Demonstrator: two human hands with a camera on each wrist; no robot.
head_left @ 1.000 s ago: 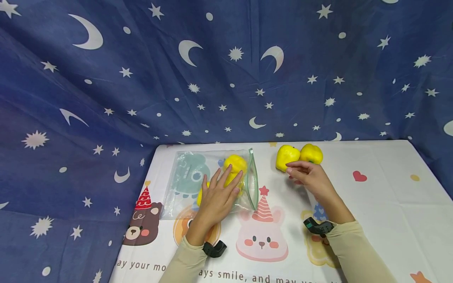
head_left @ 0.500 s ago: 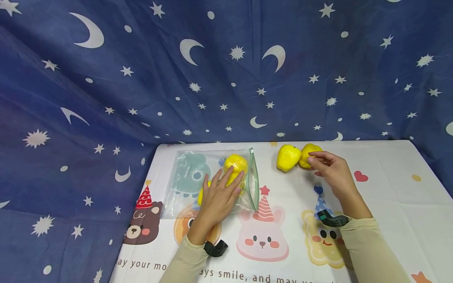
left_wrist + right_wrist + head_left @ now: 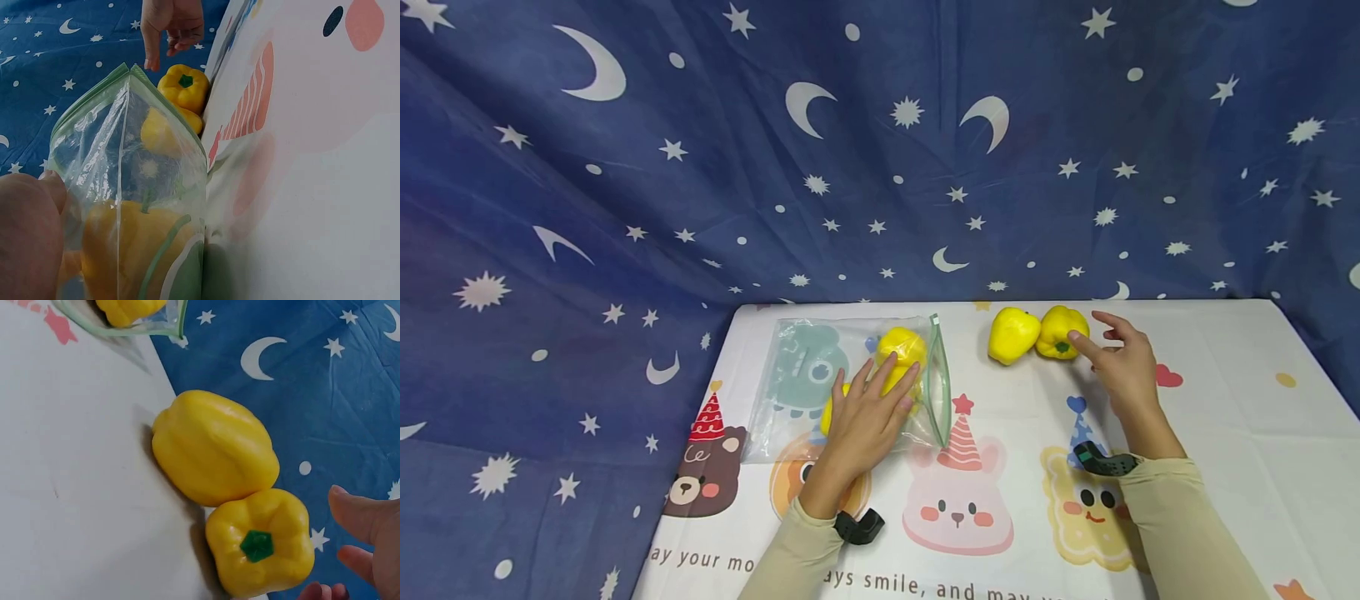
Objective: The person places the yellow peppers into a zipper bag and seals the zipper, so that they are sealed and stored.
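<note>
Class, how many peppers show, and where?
5. Outside the bag: a left pepper and a right pepper, side by side near the right hand. Inside: a far pepper, a middle pepper and a near pepper, the last two partly covered by the left hand, which may hide more.

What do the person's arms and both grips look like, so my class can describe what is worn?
The left sleeve and right sleeve are plain beige and long, ending near the wrist. Each wrist carries a curved black device: the left device and the right device, partly green at one end. The left grip and right grip wear no gloves.
</note>
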